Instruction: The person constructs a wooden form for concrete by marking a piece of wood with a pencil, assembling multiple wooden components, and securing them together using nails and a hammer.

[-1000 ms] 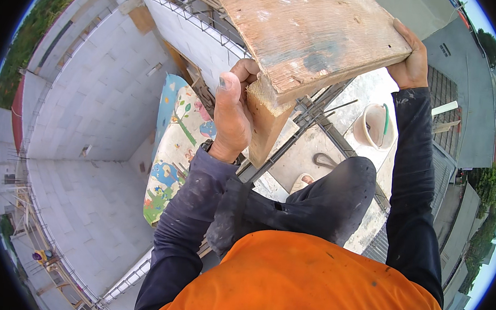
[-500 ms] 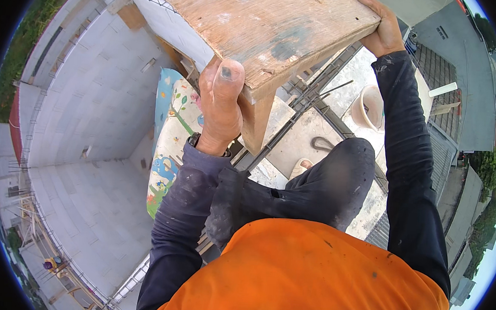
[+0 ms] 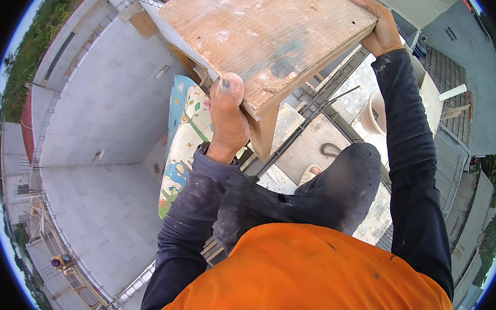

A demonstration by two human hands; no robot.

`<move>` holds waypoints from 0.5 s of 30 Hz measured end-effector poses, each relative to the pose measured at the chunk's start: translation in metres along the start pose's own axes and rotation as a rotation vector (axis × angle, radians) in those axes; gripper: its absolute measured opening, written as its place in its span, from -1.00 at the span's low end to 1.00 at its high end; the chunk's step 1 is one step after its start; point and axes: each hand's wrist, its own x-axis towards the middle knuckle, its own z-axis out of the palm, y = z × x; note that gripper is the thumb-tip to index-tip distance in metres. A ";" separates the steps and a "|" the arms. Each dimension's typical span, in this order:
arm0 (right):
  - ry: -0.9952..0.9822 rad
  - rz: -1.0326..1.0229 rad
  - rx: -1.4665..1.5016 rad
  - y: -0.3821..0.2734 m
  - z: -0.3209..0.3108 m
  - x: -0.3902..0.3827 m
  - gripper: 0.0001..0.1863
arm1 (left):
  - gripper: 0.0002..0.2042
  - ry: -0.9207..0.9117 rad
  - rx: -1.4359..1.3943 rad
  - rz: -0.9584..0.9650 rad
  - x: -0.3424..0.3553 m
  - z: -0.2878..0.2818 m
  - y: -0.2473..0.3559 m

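Observation:
A worn plywood panel (image 3: 266,37) with a dark smudge and a wooden edge strip is held up in front of me, its far side cut off by the frame's top. My left hand (image 3: 227,119) is closed on its near left corner, thumb on the top face and fingers hidden beneath. At the right end my right hand (image 3: 383,30) wraps round the edge, its fingertips out of sight. A wooden piece (image 3: 265,134) slants down from under the panel beside my left wrist.
Steel bars (image 3: 301,127) run below, past light boards and a round pale bucket (image 3: 372,114). A patterned foam mat (image 3: 182,156) hangs over the wall's edge. Left lies a deep drop between white block walls (image 3: 100,106). Far lower left, a person (image 3: 60,261) is near scaffolding.
The surroundings have shifted slightly rightward in the picture as the view turned. Both hands keep their hold on the plywood panel, which has hardly moved.

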 end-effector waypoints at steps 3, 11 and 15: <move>0.036 0.047 -0.144 0.003 -0.019 0.003 -0.40 | -0.59 -0.022 -0.127 -0.036 -0.005 0.009 0.008; 0.006 0.067 -0.090 -0.004 -0.008 0.007 -0.42 | -0.58 -0.062 -0.107 -0.006 -0.001 0.006 0.011; 0.025 0.046 -0.069 -0.005 0.013 0.001 -0.42 | -0.48 -0.108 -0.068 0.000 0.001 0.001 0.012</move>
